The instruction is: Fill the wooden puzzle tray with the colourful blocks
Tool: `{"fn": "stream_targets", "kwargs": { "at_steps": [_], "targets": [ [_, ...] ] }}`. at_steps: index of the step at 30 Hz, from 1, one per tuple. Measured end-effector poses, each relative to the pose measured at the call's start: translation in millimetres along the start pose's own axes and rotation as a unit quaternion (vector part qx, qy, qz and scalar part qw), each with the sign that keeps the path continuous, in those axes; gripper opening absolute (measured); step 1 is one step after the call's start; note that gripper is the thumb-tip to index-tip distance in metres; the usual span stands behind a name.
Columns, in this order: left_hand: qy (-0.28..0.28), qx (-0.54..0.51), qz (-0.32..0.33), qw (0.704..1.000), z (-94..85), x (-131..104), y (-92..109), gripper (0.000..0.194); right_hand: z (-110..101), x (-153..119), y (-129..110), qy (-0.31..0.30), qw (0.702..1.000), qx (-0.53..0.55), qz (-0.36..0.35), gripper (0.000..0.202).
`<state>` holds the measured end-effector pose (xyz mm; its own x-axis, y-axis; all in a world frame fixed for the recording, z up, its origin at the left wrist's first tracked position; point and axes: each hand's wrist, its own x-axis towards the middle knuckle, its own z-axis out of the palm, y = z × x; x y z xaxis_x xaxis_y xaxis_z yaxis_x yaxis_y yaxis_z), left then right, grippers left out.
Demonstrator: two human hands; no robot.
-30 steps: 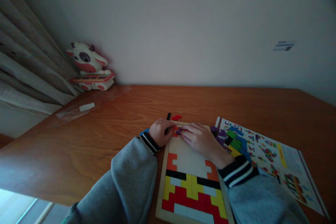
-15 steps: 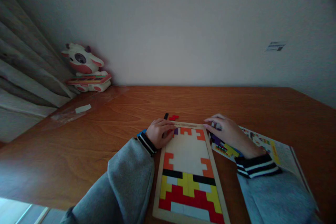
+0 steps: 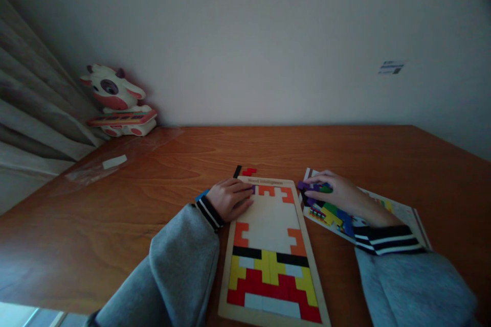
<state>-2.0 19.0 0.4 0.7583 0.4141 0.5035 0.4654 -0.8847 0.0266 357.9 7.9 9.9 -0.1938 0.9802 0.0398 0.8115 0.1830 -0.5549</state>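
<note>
A wooden puzzle board lies on the table, with red, yellow, black, white and orange pieces at its near end and orange ones near its top. My left hand rests over the board's upper left edge, fingers apart, beside a small purple piece. Right of the board, my right hand has its fingers around a purple piece above a printed booklet. Loose yellow, green and blue pieces lie on the booklet under that hand.
Beyond the board's top edge lie a black piece and a red piece. A cow toy with a keyboard sits at the back left by the curtain. A white label lies on the table.
My right hand has moved slightly right over the booklet and now has a purple piece in its fingers. My left hand's fingers have spread flatter. The view has shifted a little.
</note>
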Motion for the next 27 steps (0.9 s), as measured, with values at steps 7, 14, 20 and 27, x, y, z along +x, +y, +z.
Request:
{"fn": "stream_targets", "kwargs": {
  "at_steps": [7, 14, 20, 27],
  "targets": [
    [-0.001, -0.008, -0.008, 1.000, -0.2, -0.2, 0.3, 0.029, 15.3, 3.9, -6.4, 0.071, 0.996, -0.050, -0.014, 0.031],
    [-0.008, -0.019, -0.013, 1.000, -1.1, 0.2, 0.7, 0.027, 22.4, 8.5, -12.7, 0.115, 0.986, -0.096, -0.070, 0.029],
    [-0.008, -0.025, -0.020, 0.999, 2.6, -1.5, -0.5, 0.029, 20.5, 8.8, -20.7, 0.182, 0.975, -0.105, -0.069, 0.033],
    [-0.004, -0.030, -0.023, 0.999, 2.3, -1.5, -0.1, 0.028, 33.1, 2.1, -54.7, 0.103, 0.985, 0.129, -0.058, 0.022]
  ]
}}
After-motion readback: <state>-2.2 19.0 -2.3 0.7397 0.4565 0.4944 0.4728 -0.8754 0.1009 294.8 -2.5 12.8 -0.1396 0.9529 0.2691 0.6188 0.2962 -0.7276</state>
